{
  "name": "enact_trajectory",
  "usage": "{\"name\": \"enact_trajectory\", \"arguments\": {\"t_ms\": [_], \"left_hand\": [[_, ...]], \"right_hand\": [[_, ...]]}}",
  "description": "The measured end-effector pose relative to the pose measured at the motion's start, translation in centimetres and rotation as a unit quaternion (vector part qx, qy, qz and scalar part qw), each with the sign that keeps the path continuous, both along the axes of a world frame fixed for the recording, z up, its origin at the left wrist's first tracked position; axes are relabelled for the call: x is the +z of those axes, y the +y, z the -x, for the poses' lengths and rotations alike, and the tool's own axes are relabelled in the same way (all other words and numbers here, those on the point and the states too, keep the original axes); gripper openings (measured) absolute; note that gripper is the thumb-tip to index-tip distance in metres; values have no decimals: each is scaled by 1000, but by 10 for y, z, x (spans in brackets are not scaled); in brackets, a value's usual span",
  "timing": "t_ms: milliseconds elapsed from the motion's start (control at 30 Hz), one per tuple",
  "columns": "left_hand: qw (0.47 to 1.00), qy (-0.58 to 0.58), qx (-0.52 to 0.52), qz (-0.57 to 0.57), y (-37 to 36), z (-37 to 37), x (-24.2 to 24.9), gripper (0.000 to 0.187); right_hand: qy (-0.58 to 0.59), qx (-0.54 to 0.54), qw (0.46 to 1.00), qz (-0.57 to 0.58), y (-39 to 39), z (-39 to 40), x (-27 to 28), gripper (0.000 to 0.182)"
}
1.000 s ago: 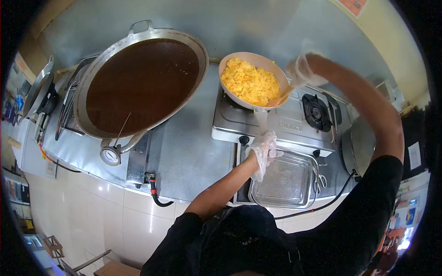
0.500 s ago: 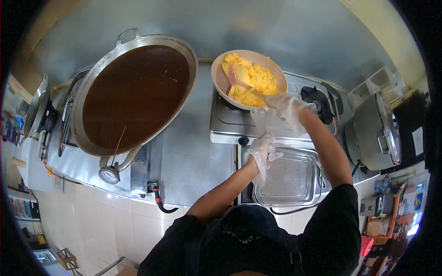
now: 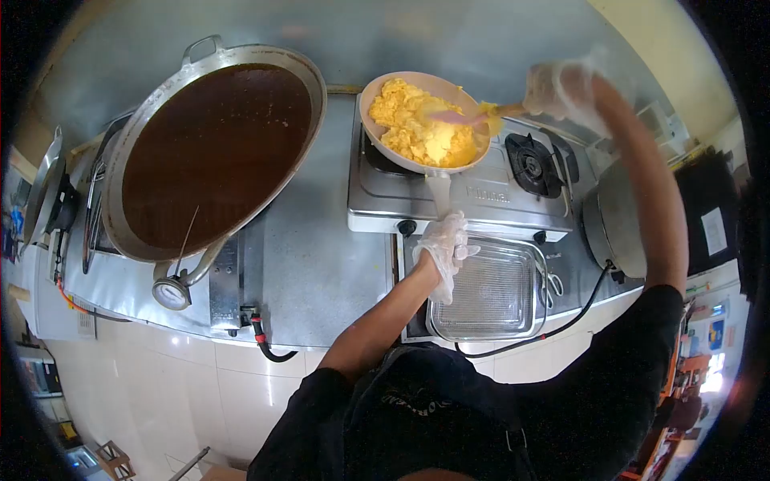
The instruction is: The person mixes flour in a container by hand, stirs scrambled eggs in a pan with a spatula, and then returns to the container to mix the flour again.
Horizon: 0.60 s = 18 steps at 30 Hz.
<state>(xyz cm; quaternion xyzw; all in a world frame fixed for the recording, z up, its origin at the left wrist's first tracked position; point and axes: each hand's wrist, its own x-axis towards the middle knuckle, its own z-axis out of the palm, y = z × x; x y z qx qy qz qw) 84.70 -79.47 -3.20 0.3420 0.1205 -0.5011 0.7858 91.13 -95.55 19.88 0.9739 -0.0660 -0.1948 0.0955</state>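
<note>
Scrambled eggs (image 3: 409,120), yellow and clumped, fill much of a light pinkish frying pan (image 3: 446,87) on the left burner. My left hand (image 3: 443,244), in a clear plastic glove, is closed around the pan's pale handle (image 3: 439,192) at the front. Up to the right of the pan, my right hand (image 3: 555,90), also gloved and slightly blurred, grips a spatula (image 3: 505,110) by its wooden handle. The spatula's pink blade, with egg stuck near its base, reaches over the pan's right side and is smeared by motion.
A large wok (image 3: 319,128) of dark brown liquid stands at the left, a dial thermometer (image 3: 172,293) clipped to its rim. The gas stove (image 3: 481,212) has a second burner (image 3: 531,164). A glass tray (image 3: 485,329) lies in front, a big pot (image 3: 613,220) at right.
My right hand has lifted up and to the right with the spatula, pulling it toward the pan's right rim. My left hand stays on the handle, and the eggs are rearranged.
</note>
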Motion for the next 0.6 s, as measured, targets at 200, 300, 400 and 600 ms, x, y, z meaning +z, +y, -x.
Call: {"name": "enact_trajectory", "arguments": {"t_ms": [200, 300, 400, 600], "left_hand": [[1000, -7, 1, -13, 1, 20, 14, 19], [1000, -2, -4, -25, 5, 11, 23, 16], [1000, -7, -6, 29, 3, 9, 14, 19], [1000, -13, -11, 3, -3, 10, 11, 20]], "right_hand": [[12, -18, 995, 95, 51, -41, -53, 31], [-54, 176, 973, 142, 1, -71, -55, 34], [-87, 179, 970, 137, 42, -40, 49, 34], [-142, 277, 946, 88, 35, -50, 29, 25]]}}
